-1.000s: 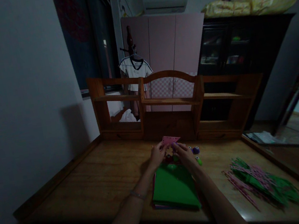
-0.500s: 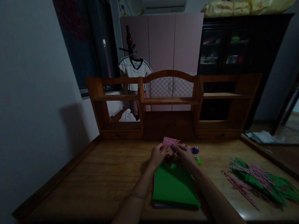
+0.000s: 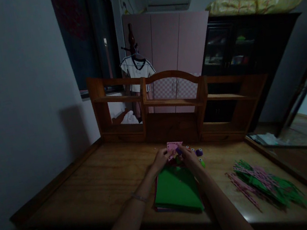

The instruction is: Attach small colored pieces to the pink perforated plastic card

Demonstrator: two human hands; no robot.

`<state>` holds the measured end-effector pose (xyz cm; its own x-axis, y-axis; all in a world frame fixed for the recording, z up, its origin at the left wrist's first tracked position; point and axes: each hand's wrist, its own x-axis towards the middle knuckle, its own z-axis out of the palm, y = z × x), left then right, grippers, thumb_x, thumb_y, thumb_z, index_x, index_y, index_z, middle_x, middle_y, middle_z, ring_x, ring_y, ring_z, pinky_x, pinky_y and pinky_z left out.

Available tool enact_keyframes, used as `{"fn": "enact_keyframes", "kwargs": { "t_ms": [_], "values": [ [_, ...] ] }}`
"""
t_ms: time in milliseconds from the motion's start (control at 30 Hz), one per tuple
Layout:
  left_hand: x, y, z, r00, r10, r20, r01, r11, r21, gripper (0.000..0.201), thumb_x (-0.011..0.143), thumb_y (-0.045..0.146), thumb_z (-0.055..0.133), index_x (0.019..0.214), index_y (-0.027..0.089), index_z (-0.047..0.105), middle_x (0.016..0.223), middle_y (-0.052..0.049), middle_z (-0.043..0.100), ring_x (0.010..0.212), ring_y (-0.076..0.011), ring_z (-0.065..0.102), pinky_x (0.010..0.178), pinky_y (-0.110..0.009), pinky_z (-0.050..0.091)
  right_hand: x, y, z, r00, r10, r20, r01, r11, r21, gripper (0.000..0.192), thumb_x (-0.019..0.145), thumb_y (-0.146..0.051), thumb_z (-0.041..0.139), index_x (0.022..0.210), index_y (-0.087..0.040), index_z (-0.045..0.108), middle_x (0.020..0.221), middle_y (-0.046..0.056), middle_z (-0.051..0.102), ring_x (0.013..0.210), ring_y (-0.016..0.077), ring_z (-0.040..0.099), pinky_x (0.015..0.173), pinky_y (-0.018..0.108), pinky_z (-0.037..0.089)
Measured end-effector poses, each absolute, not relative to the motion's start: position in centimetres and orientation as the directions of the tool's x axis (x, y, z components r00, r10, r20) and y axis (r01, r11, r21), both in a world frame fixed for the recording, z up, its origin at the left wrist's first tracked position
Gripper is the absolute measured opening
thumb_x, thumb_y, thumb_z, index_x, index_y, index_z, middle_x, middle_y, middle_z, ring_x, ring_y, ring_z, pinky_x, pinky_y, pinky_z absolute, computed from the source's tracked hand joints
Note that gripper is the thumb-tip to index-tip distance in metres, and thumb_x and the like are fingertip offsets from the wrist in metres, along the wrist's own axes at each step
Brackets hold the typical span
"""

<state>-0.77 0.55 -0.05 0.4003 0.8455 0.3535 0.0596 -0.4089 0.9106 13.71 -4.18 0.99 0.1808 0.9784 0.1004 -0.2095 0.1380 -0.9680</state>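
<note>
pink card (image 3: 173, 146) pinched between left grip (image 3: 160, 157), right grip (image 3: 188, 156), above green sheet (image 3: 177, 189).

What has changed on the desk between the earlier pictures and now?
Little changed. Both hands, left hand and right hand, keep holding the pink card, now lowered slightly and less tilted. The green sheets and the strip pile lie as before.

A stack of paper sheets (image 3: 177, 189) lies on the table (image 3: 100, 182) before the person, with small craft punches (image 3: 197, 154) just behind it. A heap of paper strips (image 3: 263, 185) lies well to the right, and a shelf unit (image 3: 175, 105) stands along the table's far edge.
</note>
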Motion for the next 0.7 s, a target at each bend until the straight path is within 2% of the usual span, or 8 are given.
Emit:
{"fn": "enact_keyframes", "kwargs": {
  "t_ms": [233, 367, 500, 600, 700],
  "values": [
    [-0.8, 0.7, -0.3, 0.410, 0.866, 0.288, 0.059, -0.340, 0.938, 0.043, 0.074, 0.051, 0.052, 0.074, 0.009, 0.064, 0.062, -0.001, 0.057, 0.057, -0.0130, 0.048, 0.053, -0.023, 0.034, 13.6, -4.4, 1.1, 0.141, 0.983, 0.120, -0.223, 0.150, -0.963, 0.043, 0.064, -0.061, 0.064, 0.069, -0.019, 0.060, 0.053, -0.002, 0.052, 0.041, 0.0091, 0.041, 0.042, 0.021, 0.030],
    [-0.9, 0.3, 0.0, 0.449, 0.855, 0.260, -0.001, -0.291, 0.957, 0.036, 0.074, 0.044, 0.054, 0.074, 0.010, 0.064, 0.062, -0.002, 0.058, 0.056, -0.0127, 0.048, 0.053, -0.023, 0.035, 13.5, -4.8, 1.5, 0.140, 0.982, 0.126, -0.258, 0.159, -0.953, 0.044, 0.065, -0.061, 0.064, 0.072, -0.017, 0.060, 0.055, -0.001, 0.053, 0.043, 0.0091, 0.042, 0.042, 0.021, 0.031],
    [-0.9, -0.2, 0.3, 0.477, 0.857, 0.194, 0.033, -0.238, 0.971, 0.038, 0.074, 0.046, 0.053, 0.074, 0.010, 0.065, 0.059, -0.003, 0.058, 0.053, -0.0132, 0.049, 0.051, -0.023, 0.035, 13.4, -5.2, 2.0, 0.125, 0.986, 0.111, -0.257, 0.141, -0.956, 0.044, 0.066, -0.060, 0.064, 0.073, -0.018, 0.060, 0.060, 0.000, 0.055, 0.047, 0.0097, 0.045, 0.044, 0.021, 0.032],
    [-0.9, -0.4, 0.5, 0.472, 0.854, 0.218, 0.050, -0.273, 0.961, 0.040, 0.075, 0.047, 0.053, 0.077, 0.010, 0.066, 0.063, -0.004, 0.061, 0.057, -0.0143, 0.051, 0.053, -0.024, 0.036, 13.4, -5.2, 1.9, 0.122, 0.987, 0.107, -0.290, 0.139, -0.947, 0.042, 0.064, -0.057, 0.067, 0.072, -0.017, 0.060, 0.061, -0.001, 0.055, 0.048, 0.0094, 0.045, 0.044, 0.021, 0.032],
    [-0.9, -0.3, 0.6, 0.447, 0.839, 0.311, 0.047, -0.369, 0.928, 0.041, 0.077, 0.047, 0.051, 0.081, 0.009, 0.067, 0.070, -0.005, 0.063, 0.062, -0.0150, 0.053, 0.056, -0.024, 0.038, 13.6, -5.0, 1.7, 0.080, 0.990, 0.119, -0.347, 0.140, -0.927, 0.039, 0.063, -0.053, 0.071, 0.073, -0.017, 0.061, 0.061, -0.002, 0.056, 0.048, 0.0090, 0.046, 0.044, 0.020, 0.033]
  ]
}}
